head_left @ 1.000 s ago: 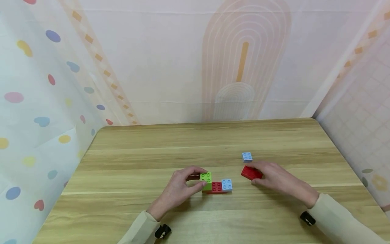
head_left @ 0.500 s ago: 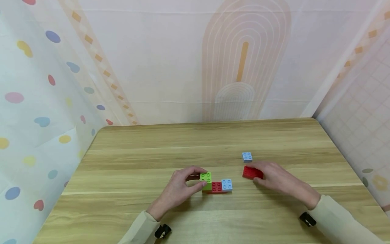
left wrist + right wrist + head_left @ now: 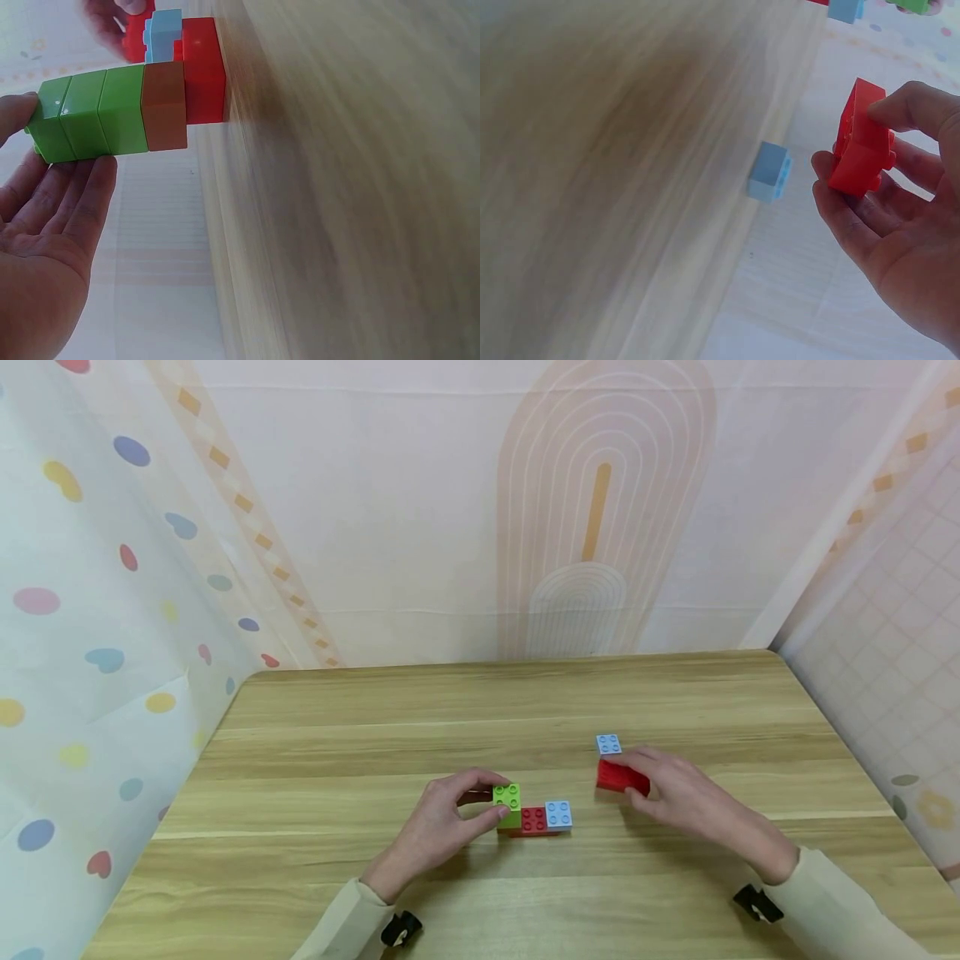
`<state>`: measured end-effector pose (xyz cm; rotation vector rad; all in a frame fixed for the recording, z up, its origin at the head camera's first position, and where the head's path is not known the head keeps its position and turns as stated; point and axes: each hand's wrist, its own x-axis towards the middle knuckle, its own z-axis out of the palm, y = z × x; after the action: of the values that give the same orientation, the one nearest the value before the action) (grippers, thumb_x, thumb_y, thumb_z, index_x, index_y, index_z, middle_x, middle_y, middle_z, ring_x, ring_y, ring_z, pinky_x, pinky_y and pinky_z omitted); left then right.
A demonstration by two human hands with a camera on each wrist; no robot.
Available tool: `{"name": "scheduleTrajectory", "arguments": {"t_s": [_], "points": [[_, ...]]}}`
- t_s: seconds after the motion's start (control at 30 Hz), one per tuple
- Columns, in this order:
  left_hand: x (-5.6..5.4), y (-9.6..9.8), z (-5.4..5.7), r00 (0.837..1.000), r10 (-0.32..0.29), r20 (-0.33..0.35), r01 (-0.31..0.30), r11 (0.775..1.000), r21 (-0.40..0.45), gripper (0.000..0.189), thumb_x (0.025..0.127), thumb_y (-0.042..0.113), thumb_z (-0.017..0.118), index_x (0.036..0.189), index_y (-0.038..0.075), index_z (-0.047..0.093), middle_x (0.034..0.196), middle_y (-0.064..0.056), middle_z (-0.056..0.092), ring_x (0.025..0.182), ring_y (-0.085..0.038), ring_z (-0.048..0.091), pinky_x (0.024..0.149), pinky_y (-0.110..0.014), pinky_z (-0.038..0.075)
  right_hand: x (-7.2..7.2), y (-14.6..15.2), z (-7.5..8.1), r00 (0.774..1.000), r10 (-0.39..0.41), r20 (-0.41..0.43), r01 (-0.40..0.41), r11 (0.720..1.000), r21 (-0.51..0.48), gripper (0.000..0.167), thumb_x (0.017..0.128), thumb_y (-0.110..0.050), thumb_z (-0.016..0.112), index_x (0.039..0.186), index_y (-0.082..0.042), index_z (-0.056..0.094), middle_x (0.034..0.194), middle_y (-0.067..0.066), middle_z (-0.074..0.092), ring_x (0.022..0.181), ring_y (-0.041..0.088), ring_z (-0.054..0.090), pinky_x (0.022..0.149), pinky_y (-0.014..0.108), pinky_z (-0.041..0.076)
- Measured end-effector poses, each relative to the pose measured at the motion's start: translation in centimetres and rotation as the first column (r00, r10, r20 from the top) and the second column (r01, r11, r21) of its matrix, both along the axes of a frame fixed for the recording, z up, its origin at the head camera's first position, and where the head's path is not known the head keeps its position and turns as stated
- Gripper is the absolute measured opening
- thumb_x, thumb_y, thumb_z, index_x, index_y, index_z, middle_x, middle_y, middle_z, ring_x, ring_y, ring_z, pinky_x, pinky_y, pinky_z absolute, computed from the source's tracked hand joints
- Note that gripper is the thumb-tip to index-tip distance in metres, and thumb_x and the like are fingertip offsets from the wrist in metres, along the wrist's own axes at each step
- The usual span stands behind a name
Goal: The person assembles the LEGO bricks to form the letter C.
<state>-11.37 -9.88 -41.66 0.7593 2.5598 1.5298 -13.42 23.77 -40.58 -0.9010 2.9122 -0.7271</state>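
In the head view my left hand grips the top of a green stack between thumb and fingers. The left wrist view shows several green bricks on an orange-brown brick, standing on one end of a long red brick. A light blue brick sits on that red brick's other end. My right hand pinches a separate red brick, held off the table, its studs toward the palm in the right wrist view. Fingers cover part of it.
A loose light blue brick lies on the wooden table just beyond the held red brick. Patterned cloth hangs behind the table and along both sides.
My right hand has tilted and raised the red brick, which now sits slightly farther back and partly covers the loose light blue brick. My left hand and its stack stay in place.
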Motion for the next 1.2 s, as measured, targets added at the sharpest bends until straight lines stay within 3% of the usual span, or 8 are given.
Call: {"name": "scheduleTrajectory", "arguments": {"t_s": [0.3,0.63,0.9,1.2], "points": [[0.1,0.0,0.1,1.0,0.007,0.004,-0.007,1.0,-0.007,0.028,0.09,0.017,0.075,0.116,0.016,0.067,0.111,0.008,0.068,0.104,-0.011,0.064,0.092,-0.027,0.053,0.2,-0.3,0.6,0.998,0.01,-0.068,-0.014,0.998,-0.063,0.046,0.086,-0.003,0.069,0.131,-0.01,0.062,0.121,0.01,0.063,0.086,0.014,0.055,0.066,0.025,0.05],[0.1,-0.1,0.1,1.0,0.004,0.007,-0.004,1.0,0.004,0.028,0.091,0.018,0.075,0.117,0.016,0.067,0.11,0.009,0.068,0.103,-0.011,0.064,0.093,-0.027,0.053,0.5,-1.0,1.6,0.996,0.008,-0.087,-0.019,0.992,-0.125,0.048,0.087,-0.003,0.07,0.133,-0.013,0.061,0.126,0.011,0.062,0.086,0.016,0.056,0.062,0.024,0.049],[0.1,-0.1,0.2,1.0,-0.001,0.002,0.001,1.0,-0.01,0.028,0.091,0.018,0.075,0.118,0.015,0.066,0.111,0.008,0.068,0.104,-0.011,0.064,0.093,-0.028,0.053,0.7,-1.9,2.4,0.992,0.014,-0.124,-0.03,0.991,-0.129,0.046,0.085,-0.004,0.07,0.13,-0.009,0.062,0.127,0.012,0.062,0.095,0.019,0.062,0.074,0.035,0.057],[0.1,0.0,0.1,1.0,-0.004,0.006,0.004,1.0,-0.006,0.029,0.09,0.017,0.075,0.118,0.014,0.066,0.112,0.006,0.068,0.104,-0.013,0.064,0.094,-0.033,0.053,0.8,-2.8,3.1,0.989,0.044,-0.142,-0.067,0.984,-0.164,0.046,0.085,-0.004,0.068,0.131,-0.012,0.062,0.123,0.003,0.064,0.091,0.012,0.06,0.073,0.031,0.056]]}}
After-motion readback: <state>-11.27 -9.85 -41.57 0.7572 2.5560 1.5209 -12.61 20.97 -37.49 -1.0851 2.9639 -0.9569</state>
